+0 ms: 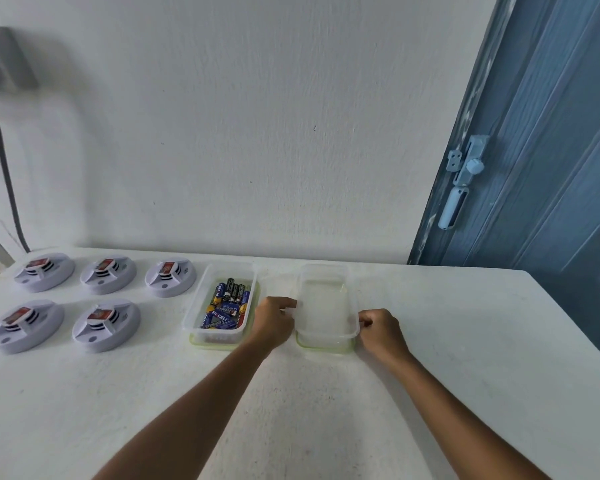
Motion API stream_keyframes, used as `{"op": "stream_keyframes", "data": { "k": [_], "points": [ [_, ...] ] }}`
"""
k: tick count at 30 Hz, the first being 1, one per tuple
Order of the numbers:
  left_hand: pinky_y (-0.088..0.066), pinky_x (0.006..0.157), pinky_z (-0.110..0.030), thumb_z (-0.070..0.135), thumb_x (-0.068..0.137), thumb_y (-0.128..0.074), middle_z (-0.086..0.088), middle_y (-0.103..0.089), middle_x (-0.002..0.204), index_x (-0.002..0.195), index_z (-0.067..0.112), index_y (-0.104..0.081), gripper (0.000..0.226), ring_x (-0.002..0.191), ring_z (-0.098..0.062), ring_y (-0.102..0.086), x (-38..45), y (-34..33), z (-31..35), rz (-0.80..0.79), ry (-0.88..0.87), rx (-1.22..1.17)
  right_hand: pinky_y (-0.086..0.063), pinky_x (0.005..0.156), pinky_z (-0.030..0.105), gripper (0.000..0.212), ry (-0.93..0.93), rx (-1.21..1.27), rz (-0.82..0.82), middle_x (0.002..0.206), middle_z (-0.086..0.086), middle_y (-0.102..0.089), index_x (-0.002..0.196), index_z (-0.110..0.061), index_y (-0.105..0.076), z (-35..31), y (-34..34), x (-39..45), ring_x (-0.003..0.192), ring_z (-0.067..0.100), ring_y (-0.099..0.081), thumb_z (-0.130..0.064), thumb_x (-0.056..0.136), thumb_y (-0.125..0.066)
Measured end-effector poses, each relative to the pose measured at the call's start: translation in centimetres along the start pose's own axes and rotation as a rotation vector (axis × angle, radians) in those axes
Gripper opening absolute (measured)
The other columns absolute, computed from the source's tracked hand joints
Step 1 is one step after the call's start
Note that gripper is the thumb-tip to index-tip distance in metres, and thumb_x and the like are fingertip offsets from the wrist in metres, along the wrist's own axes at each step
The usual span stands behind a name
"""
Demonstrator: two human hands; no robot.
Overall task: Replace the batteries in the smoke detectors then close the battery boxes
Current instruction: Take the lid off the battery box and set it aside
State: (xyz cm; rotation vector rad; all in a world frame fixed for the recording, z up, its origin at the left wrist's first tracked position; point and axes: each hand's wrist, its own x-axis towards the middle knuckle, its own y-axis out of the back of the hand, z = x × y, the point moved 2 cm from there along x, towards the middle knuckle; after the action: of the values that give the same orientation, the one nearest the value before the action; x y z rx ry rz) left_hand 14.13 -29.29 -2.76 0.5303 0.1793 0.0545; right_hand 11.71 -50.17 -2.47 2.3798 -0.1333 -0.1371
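On the white table (430, 341), the clear empty plastic box (326, 306) sits between both hands: left hand (274, 323) pinches its nine-o'clock rim, right hand (378, 329) curls fingers at three o'clock; batteries box (222, 303) lies left.

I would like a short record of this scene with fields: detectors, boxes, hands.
detectors: five smoke detectors in two rows on the table, left side
battery box: open, holds batteries
empty box: clear, right of the battery box
left hand: fingers on the empty box's left rim
right hand: curled at its right rim
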Motion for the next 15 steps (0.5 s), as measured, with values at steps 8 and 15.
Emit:
{"op": "stream_keyframes", "data": {
  "k": [8,15],
  "points": [
    [-0.058,0.072,-0.022,0.003,0.094,-0.056,-0.010,-0.067,0.121,0.121,0.009,-0.066,0.030,0.100,-0.022,-0.066,-0.6,0.3,0.1,-0.002,-0.006,-0.003,-0.052,0.067,0.043,0.022,0.043,-0.039,0.017,0.096,0.029,-0.065,0.088,0.012,-0.066,-0.6,0.2,-0.5,0.090,0.039,-0.063,0.010,0.082,-0.045],
    [-0.050,0.057,-0.018,-0.010,0.086,-0.039,-0.015,-0.062,0.127,0.126,0.005,-0.062,0.049,0.096,-0.025,-0.064,-1.1,0.6,0.7,-0.048,0.042,-0.088,-0.051,0.064,0.042,0.020,0.021,-0.012,0.024,0.095,0.031,-0.064,0.087,0.015,-0.065,-0.7,0.3,-0.6,0.090,0.041,-0.063,0.011,0.082,-0.046]
  ]
}}
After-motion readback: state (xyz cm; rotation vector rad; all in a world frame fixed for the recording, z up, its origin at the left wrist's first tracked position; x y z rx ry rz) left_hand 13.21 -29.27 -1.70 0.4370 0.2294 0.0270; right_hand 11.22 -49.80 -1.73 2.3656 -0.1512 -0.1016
